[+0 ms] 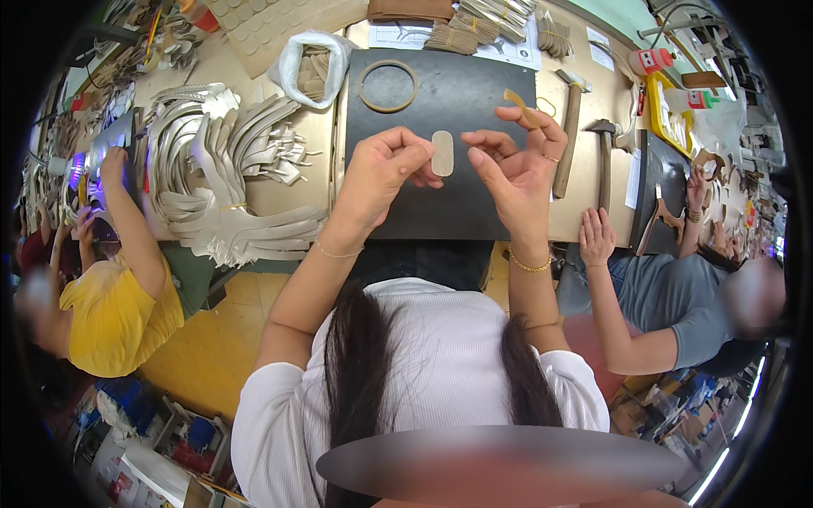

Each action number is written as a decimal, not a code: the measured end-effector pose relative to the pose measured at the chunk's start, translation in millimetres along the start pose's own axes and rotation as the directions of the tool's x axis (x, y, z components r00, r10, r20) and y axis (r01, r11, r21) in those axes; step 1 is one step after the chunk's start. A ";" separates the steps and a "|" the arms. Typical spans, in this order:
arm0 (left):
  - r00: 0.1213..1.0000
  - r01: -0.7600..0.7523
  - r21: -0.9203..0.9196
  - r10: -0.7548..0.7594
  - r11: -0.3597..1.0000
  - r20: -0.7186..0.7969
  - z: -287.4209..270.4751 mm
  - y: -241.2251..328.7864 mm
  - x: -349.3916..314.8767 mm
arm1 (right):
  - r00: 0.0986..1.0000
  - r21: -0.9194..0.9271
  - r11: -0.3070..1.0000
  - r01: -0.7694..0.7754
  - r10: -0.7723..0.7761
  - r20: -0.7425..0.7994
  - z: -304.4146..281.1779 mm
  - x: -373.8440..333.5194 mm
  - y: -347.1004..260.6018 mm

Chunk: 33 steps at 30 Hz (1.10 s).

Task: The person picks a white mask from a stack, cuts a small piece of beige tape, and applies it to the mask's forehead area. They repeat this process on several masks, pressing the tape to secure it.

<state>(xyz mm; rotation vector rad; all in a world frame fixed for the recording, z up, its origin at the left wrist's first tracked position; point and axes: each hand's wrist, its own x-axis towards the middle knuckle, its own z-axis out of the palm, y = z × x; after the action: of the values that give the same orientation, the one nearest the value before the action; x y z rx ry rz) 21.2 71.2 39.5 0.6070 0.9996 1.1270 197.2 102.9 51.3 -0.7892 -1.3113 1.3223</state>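
My left hand [385, 173] pinches a small pale piece with rounded ends [443, 154] between thumb and fingers, holding it upright above the black mat [406, 216]. Just to the right, my right hand [517, 165] is raised, thumb and fingers spread toward that piece but apart from it. A curved tan strip [521, 107] is carried at its upper fingers; whether it is pinched or clings to them is hard to see. Beyond my hands, a roll of tan tape [389, 86] lies flat on the mat.
Stacks of curved pale strips [224, 169] and a white bag of pieces [313, 72] lie left of the mat. To the right are a hammer [605, 157] and a wooden-handled mallet [569, 127]. One person [118, 296] sits left, another [660, 305] right, a hand on the table edge.
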 end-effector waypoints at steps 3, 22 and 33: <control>1.000 0.008 -0.045 -0.007 0.999 0.018 0.5 1.2 -1.6 | 0.983 -0.168 0.969 0.183 -0.175 0.062 -1.3 0.3 5.1; 0.978 -0.042 0.672 0.168 0.739 -0.124 -32.1 -42.0 28.1 | 0.952 -0.475 0.827 0.301 -0.288 0.102 -1.5 5.5 28.6; 0.684 0.379 0.838 0.490 0.394 -0.540 -225.9 59.1 -115.4 | 0.867 -0.235 0.948 0.214 -0.073 0.493 140.9 -6.1 75.4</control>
<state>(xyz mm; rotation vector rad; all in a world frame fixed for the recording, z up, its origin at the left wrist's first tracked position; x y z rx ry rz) -216.8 -33.6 25.0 1.1280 2.4752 0.7373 47.8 73.4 2.6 -0.5485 -1.9533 1.2672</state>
